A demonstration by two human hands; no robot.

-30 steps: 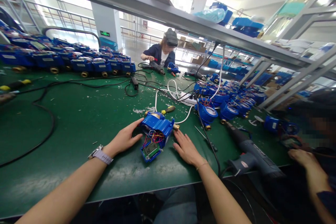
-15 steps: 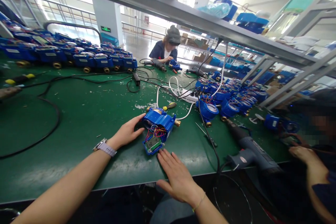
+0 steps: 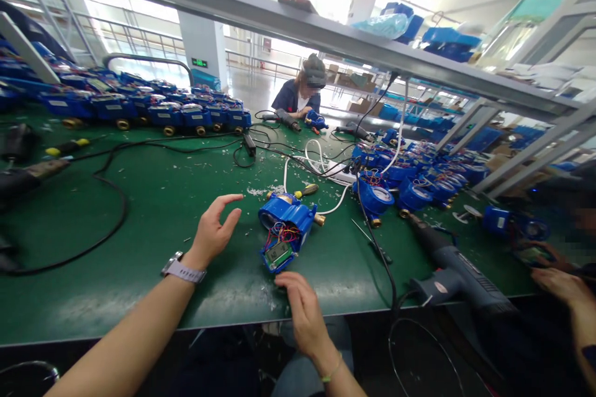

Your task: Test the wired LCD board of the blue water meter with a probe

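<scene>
A blue water meter [image 3: 289, 214] with brass pipe ends lies on the green table [image 3: 153, 260] in front of me. Its lid hangs open toward me, showing coloured wires [image 3: 285, 233] and a small LCD display [image 3: 278, 253]. My left hand [image 3: 215, 227], with a watch on the wrist, hovers left of the meter, thumb and fingers apart and holding nothing. Just below the display is my right hand [image 3: 305, 313], its fingers bent and loosely together, near the table edge. It holds nothing that I can see; whether its fingertips touch the lid I cannot tell.
A yellow-black screwdriver [image 3: 306, 191] lies behind the meter, a thin screwdriver [image 3: 371, 240] to its right. A heat gun [image 3: 460, 276] rests at the right edge beside a co-worker's hand [image 3: 565, 288]. Blue meters [image 3: 162, 115] crowd the back left. Another person [image 3: 302, 90] sits opposite.
My left hand has let go of the meter and moved away to the left. My right hand has gone from flat and spread to bent fingers, a little lower. The view has shifted slightly.
</scene>
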